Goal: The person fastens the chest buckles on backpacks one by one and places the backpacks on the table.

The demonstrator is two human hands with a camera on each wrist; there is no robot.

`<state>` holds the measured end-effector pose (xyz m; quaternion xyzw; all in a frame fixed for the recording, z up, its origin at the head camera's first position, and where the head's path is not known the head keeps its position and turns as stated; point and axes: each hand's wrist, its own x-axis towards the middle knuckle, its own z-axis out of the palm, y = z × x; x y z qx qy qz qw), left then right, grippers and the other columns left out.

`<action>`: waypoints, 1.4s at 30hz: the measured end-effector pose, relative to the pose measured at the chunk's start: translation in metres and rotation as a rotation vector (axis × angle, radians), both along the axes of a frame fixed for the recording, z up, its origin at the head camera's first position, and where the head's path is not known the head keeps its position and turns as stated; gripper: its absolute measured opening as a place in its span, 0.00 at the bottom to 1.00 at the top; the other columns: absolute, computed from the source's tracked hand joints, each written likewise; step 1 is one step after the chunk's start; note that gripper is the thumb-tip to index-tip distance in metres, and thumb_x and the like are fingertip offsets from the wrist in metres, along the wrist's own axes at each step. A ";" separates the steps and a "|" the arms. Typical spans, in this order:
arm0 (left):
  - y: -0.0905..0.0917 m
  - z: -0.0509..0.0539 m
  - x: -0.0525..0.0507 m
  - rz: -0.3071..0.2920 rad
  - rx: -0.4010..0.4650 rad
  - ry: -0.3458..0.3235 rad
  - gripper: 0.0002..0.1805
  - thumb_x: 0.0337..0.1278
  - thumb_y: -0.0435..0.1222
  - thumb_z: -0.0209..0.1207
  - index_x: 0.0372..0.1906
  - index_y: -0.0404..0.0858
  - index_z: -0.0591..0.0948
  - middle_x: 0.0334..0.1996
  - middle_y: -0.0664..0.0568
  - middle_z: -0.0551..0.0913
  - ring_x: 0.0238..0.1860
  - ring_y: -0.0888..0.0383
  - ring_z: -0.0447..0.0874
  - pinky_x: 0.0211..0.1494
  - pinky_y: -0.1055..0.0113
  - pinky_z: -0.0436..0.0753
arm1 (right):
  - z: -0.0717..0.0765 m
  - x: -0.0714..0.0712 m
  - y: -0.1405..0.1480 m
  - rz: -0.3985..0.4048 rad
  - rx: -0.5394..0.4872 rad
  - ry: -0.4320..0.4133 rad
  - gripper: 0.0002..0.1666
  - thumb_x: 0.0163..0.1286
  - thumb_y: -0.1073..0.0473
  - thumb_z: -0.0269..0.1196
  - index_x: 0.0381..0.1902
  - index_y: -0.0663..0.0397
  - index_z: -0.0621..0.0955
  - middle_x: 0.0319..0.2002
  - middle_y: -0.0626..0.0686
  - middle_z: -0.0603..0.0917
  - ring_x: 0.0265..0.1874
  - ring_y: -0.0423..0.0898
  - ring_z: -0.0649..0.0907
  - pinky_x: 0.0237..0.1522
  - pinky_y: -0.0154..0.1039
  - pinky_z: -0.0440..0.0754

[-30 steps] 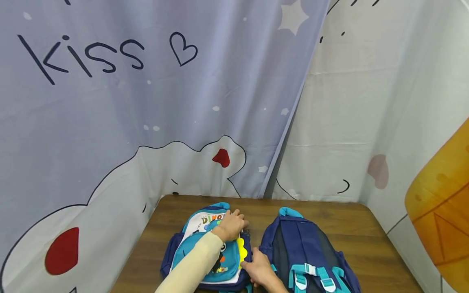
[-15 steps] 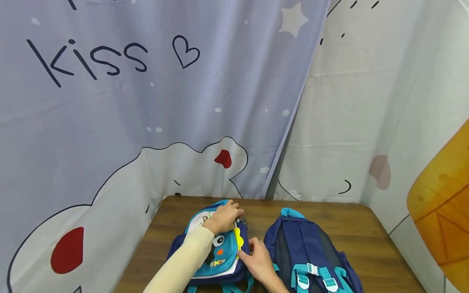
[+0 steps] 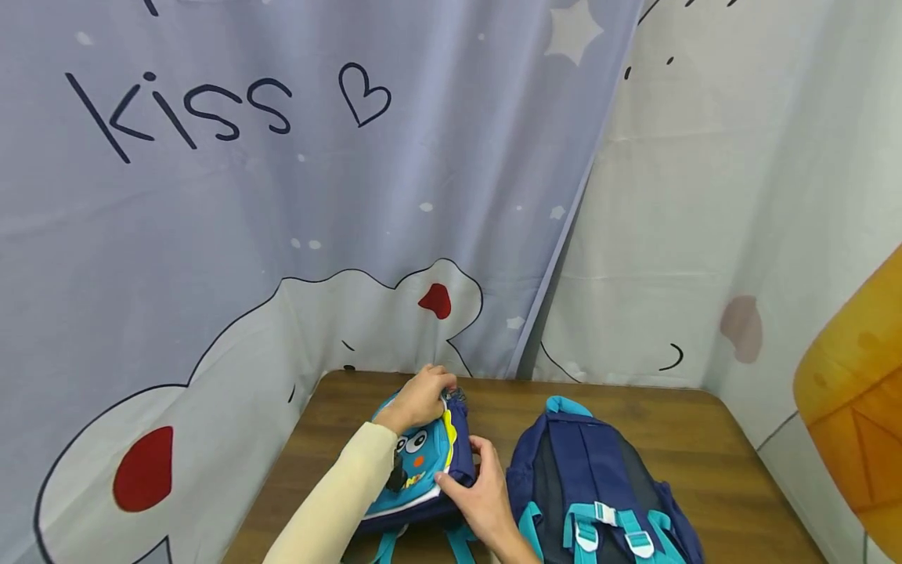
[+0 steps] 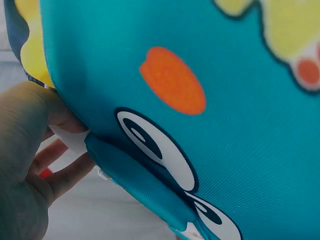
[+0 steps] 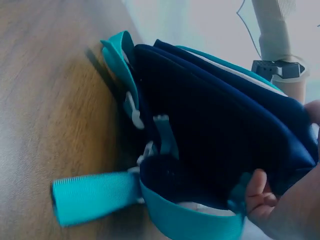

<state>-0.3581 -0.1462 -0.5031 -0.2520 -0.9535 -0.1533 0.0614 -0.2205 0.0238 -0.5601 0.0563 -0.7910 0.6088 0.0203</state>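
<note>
Backpack (image 3: 433, 448), ribbed teal fabric, scalloped yellow trim (image 3: 449, 432)

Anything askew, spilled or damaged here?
Nothing looks spilled or damaged. The dinosaur backpack is tilted, its teal straps loose at its back, but the left hand and right hand hold it, so that's likely just handling. The other backpack lies back side up.
</note>
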 end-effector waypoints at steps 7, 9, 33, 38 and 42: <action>-0.016 0.018 0.001 0.030 0.110 0.027 0.18 0.50 0.20 0.62 0.41 0.44 0.84 0.44 0.50 0.84 0.47 0.52 0.76 0.51 0.56 0.81 | 0.013 0.005 -0.012 -0.003 -0.064 0.127 0.47 0.56 0.45 0.81 0.72 0.44 0.74 0.59 0.50 0.77 0.50 0.46 0.80 0.50 0.36 0.79; -0.019 0.022 0.001 0.041 0.135 0.027 0.17 0.50 0.20 0.62 0.40 0.45 0.83 0.44 0.50 0.84 0.46 0.52 0.76 0.50 0.56 0.80 | 0.018 0.006 -0.016 -0.018 -0.064 0.165 0.47 0.55 0.44 0.81 0.71 0.41 0.75 0.60 0.47 0.77 0.51 0.44 0.79 0.53 0.37 0.78; -0.050 0.042 0.010 0.091 0.552 0.196 0.11 0.54 0.31 0.75 0.41 0.41 0.87 0.45 0.48 0.87 0.50 0.48 0.86 0.55 0.50 0.84 | 0.075 0.012 -0.052 0.016 -0.016 0.415 0.50 0.54 0.48 0.80 0.75 0.42 0.76 0.71 0.53 0.69 0.63 0.49 0.77 0.61 0.47 0.81; -0.053 0.039 0.013 0.113 0.603 0.231 0.12 0.54 0.30 0.73 0.44 0.39 0.87 0.43 0.46 0.88 0.48 0.47 0.86 0.53 0.50 0.84 | 0.080 0.013 -0.058 -0.013 0.033 0.486 0.48 0.52 0.51 0.79 0.73 0.44 0.78 0.70 0.54 0.70 0.57 0.47 0.77 0.56 0.45 0.82; -0.054 0.033 0.013 0.118 0.733 0.211 0.04 0.60 0.29 0.68 0.38 0.38 0.85 0.45 0.44 0.89 0.52 0.45 0.87 0.57 0.47 0.83 | 0.085 0.013 -0.062 -0.019 0.101 0.537 0.48 0.50 0.52 0.78 0.72 0.43 0.79 0.70 0.54 0.71 0.53 0.45 0.77 0.51 0.43 0.82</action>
